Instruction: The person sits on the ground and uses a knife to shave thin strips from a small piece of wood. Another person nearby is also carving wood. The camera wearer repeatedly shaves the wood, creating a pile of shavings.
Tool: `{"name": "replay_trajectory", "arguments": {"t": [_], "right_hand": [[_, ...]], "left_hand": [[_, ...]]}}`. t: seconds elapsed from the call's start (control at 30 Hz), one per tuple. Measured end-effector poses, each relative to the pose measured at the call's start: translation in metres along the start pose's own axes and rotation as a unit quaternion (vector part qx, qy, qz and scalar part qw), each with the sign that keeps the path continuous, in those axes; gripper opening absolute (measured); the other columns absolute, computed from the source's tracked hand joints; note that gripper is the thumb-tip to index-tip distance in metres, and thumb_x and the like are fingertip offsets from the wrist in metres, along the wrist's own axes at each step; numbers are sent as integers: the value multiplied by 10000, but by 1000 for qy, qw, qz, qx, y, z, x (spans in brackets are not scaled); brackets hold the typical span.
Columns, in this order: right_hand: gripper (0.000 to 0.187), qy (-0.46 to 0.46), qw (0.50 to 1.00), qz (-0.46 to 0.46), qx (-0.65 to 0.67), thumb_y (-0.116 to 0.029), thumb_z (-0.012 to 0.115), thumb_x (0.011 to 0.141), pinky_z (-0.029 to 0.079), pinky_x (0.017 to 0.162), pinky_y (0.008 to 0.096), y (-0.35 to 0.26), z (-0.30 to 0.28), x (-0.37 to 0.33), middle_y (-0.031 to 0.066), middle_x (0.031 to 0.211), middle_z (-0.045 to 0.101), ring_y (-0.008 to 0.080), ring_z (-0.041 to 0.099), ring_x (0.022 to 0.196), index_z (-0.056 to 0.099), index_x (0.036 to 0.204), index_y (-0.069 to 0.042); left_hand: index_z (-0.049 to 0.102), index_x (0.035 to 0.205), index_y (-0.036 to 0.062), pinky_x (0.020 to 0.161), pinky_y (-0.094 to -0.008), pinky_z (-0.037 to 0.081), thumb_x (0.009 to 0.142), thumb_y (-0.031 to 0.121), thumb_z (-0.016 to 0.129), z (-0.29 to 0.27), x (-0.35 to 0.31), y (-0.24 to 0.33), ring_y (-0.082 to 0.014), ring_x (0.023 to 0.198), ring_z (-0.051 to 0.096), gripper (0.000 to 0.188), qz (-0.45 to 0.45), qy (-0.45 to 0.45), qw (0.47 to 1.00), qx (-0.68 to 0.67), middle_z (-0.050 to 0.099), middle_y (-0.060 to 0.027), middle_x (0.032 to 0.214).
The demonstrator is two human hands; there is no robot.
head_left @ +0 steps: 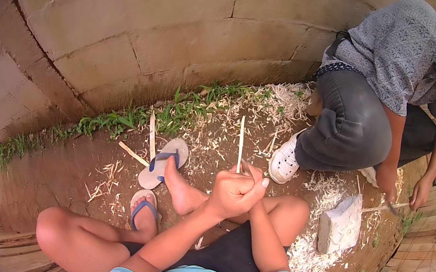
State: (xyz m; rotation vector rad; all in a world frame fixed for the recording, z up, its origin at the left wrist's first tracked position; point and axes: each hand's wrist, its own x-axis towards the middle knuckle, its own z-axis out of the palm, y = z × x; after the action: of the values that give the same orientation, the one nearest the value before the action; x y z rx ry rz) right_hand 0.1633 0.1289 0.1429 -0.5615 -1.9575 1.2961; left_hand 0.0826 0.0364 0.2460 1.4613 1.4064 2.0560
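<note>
The left hand [234,196] is clenched round the near end of a pale strip [241,140], which points away from the person, above the lap. The right hand [257,172] is mostly hidden behind it; what its fingers grasp cannot be told.

Below the hands are dark shorts [215,254] and bent bare legs. One foot wears a blue-strapped sandal [154,215]; the other foot is bare, its toes by a loose sandal [181,156] on the ground.

The ground [49,177] is bare brown earth. Curled shavings [309,261] litter it, thickest around a whitish block [341,226] to the right and again near the wall's foot. Two flat wooden pieces [152,134] lie near the loose sandal, with a scatter of thin splinters [104,180] to their lower left.

Beyond, grass [122,120] grows along the base of a large-block wall [163,17], stained and seamed with dark joints. At the right a co-worker [387,55] in a patterned grey shirt and white clogs [285,160] crouches, head bent, hands low beside the block. Long wooden slats [435,235] border the earth along the right edge, with more at the lower left.
</note>
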Motion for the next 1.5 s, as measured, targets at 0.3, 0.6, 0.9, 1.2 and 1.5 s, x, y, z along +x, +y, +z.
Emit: {"name": "replay_trajectory", "arguments": {"t": [0.3,0.6,0.9,1.2,1.5], "right_hand": [[390,9,1000,29,1,-338,530,930,411,501,334,26,5,-4,105,603,575,159,499,525,537,740,2],[529,232,966,-45,107,-507,459,946,370,470,300,-7,36,-11,47,577,521,117,467,512,550,733,-32],[554,55,989,-135,-25,-528,519,921,385,469,304,-19,1,-3,53,554,500,160,483,489,548,697,-22],[456,72,995,-64,-20,-420,551,922,392,473,335,-10,-12,-4,110,530,472,223,521,487,573,748,1],[471,168,978,18,-125,-441,569,910,388,468,392,0,-10,7,143,547,475,304,531,488,521,684,-30]], "left_hand": [[429,476,4,394,-274,283,856,29,636,3,-3,6,-67,384,344,433,-16,27,999,-6,381,-12,425],[425,479,12,390,-294,306,823,-14,628,7,-7,17,-149,361,377,400,52,-11,999,11,414,-46,446],[414,489,36,385,-310,307,786,-36,643,15,-7,17,-186,364,360,382,120,19,993,-5,381,-43,448],[388,472,49,372,-302,308,763,-39,661,14,-12,20,-186,367,396,409,142,-41,987,-56,392,-47,454],[381,481,58,375,-299,307,748,-46,660,13,-13,18,-177,371,387,400,104,-45,989,-99,389,-42,455]]}}
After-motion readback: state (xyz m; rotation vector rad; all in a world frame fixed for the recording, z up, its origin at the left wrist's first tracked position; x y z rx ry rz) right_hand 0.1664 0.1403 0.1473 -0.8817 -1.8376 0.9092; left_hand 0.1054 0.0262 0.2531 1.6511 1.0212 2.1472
